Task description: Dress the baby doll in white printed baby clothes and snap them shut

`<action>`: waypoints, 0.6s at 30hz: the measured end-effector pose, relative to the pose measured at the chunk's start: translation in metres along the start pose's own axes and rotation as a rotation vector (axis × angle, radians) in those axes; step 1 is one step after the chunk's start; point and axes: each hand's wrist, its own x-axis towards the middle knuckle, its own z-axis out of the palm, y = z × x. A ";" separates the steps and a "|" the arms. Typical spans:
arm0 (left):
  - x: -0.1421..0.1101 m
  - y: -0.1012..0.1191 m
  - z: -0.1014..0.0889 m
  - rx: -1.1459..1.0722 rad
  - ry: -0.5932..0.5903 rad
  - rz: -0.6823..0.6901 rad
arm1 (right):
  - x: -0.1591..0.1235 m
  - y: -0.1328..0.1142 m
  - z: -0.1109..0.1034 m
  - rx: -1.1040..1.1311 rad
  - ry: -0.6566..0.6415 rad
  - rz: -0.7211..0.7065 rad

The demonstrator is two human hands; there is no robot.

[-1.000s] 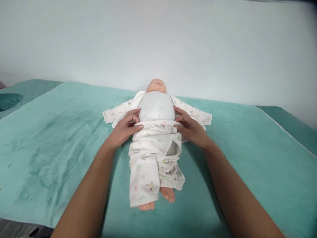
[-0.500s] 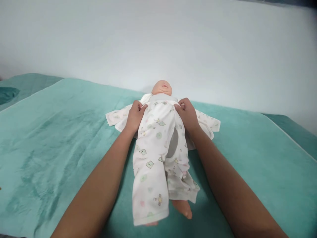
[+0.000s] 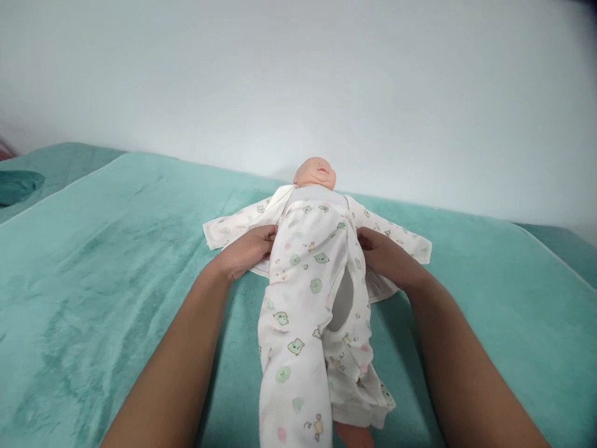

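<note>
A baby doll (image 3: 313, 171) lies on its back, head toward the wall. It wears white baby pants (image 3: 303, 280) printed with small green animals, pulled high over its grey torso. An oval opening shows at the crotch, and one leg is bunched up above a bare foot (image 3: 354, 435). My left hand (image 3: 252, 247) is closed at the left side of the pants, its fingertips partly hidden by the cloth. On the opposite side, my right hand (image 3: 385, 252) has curled fingers against the pants' edge, tips tucked out of sight. A matching baby jacket (image 3: 242, 223) spreads open beneath the doll.
A teal plush cover (image 3: 130, 249) lies under everything, wrinkled at the left. Behind the doll's head rises a plain white wall (image 3: 298, 81). The jacket's right sleeve (image 3: 396, 235) stretches outward beyond my right hand.
Both hands have left the front of the waistband and moved down and outward to the sides of the pants. The view has shifted, so the doll appears slightly lower and larger.
</note>
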 end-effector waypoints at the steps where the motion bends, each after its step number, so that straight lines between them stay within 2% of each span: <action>1: -0.001 0.000 -0.001 -0.005 -0.017 0.018 | -0.001 0.001 0.000 0.053 -0.030 -0.009; 5: -0.002 -0.002 -0.004 -0.054 -0.035 0.048 | 0.000 0.005 0.000 0.278 -0.132 -0.037; 7: -0.002 -0.004 -0.005 -0.098 -0.048 0.026 | 0.002 0.009 0.001 0.333 -0.130 -0.048; 12: 0.000 -0.008 -0.001 -0.165 -0.040 0.003 | 0.008 0.018 0.012 0.344 -0.026 -0.071; 15: 0.000 -0.009 0.005 -0.217 0.026 0.035 | 0.012 0.021 0.023 0.375 0.090 -0.118; 18: 0.002 -0.009 0.014 -0.271 0.146 0.084 | 0.016 0.022 0.029 0.352 0.226 -0.193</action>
